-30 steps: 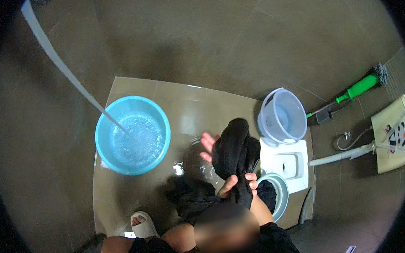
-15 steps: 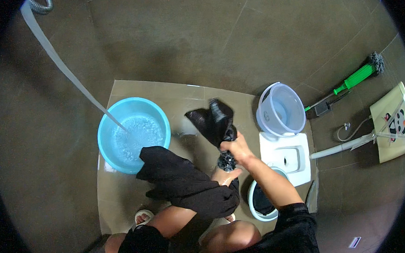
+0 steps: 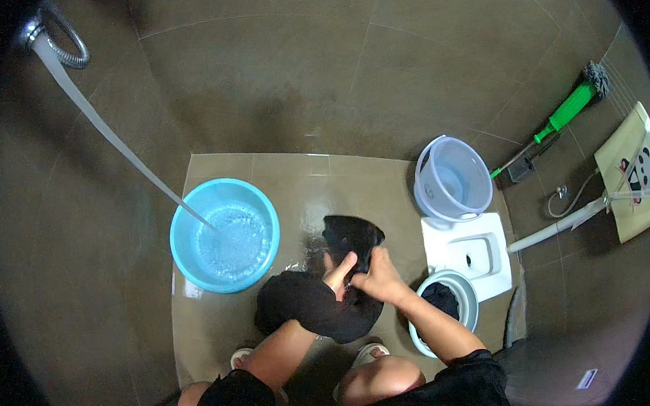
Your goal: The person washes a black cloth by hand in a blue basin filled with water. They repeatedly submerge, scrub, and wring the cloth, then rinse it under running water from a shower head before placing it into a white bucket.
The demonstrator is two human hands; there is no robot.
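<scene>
A dark, wet black garment [image 3: 319, 306], whose exact kind I cannot make out, hangs bunched over my left forearm and close to my knees. Its upper end stands up in a loose flap beyond my hands. My left hand [image 3: 339, 274] pokes out of the folds, gripping the cloth with its thumb on top. Right beside it, my right hand [image 3: 377, 280] is closed on the same cloth, fingers bent. Fabric hides part of the left fingers.
Water streams from a tap [image 3: 33, 28] into a blue basin [image 3: 176, 236] on the left. At right stand a pale bucket [image 3: 431, 190], a white squat toilet [image 3: 498, 278] and a smaller tub [image 3: 468, 306] holding dark cloth. A green-handled brush [image 3: 571, 109] leans by the wall.
The twisted bundle squeezed between my hands has opened into a loose flap. Both hands have come closer together and side by side. The cloth has drawn away from the basin.
</scene>
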